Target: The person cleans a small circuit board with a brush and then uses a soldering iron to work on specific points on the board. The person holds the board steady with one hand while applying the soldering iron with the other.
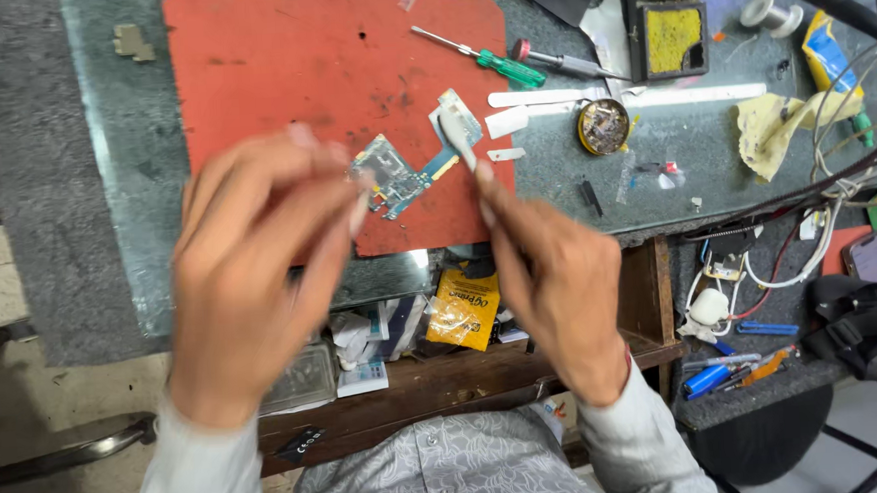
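1. We work at a grey stone-topped table (116, 193) cluttered on its right side, with a wooden shelf of small packets below its front edge.
2. On the table lies a flat orange-red rubber work mat (279, 75), worn and smudged; both our hands hover over its near edge.
3. Our left hand (251, 286) is raised and blurred, its fingers drawn together as if pinching something small and pale; we cannot tell for sure what, if anything, it grips.
4. Our right hand (555, 280) is closed on a slim pale metal tool (458, 135), whose tip points away from us.
5. The small green-and-blue phone circuit board with a flex strip (400, 176) lies on the mat between the two hands, just beside the tool's tip and apart from our left fingers.
6. Further back rest a green-handled screwdriver (494, 64), a red-capped grey screwdriver (559, 62) and a round brass tin of small parts (604, 126).
7. We judge the step as fine board work: a part is being picked or pried with the tool. The next move calls for a steady left hand and a light, exact touch of the tip on the board.
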The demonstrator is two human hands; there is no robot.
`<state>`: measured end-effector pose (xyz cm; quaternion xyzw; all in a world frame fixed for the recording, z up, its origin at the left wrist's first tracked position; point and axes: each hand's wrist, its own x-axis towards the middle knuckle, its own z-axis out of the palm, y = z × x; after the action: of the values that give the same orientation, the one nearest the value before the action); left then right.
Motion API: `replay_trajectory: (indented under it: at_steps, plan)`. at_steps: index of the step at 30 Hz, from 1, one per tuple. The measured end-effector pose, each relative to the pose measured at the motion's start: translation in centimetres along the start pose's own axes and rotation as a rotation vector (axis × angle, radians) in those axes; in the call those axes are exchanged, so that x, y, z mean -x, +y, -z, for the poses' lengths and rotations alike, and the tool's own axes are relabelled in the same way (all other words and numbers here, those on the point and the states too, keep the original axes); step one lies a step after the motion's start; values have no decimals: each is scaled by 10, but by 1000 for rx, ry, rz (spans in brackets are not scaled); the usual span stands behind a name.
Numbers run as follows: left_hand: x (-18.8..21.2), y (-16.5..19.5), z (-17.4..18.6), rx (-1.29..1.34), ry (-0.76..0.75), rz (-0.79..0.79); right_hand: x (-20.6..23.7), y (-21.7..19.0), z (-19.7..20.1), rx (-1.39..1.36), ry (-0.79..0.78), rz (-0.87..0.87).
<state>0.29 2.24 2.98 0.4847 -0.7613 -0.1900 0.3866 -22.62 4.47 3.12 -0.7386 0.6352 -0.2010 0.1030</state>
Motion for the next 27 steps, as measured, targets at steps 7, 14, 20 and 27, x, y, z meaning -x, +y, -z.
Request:
replay_trajectory:
  at_steps: [7, 14, 20, 27]
  plan:
    - [18, 60, 40, 235, -252, -114, -4, 18, -3, -146, 63, -20]
    - [29, 61, 28, 243, -292, -122, 13, 9, -8, -180, 21, 121]
    - [37, 75, 27, 254, -297, -109, 14, 9, -10, -155, -15, 73]
    - [39, 78, 43, 248, -290, -101, 19, 4, -13, -194, 48, 50]
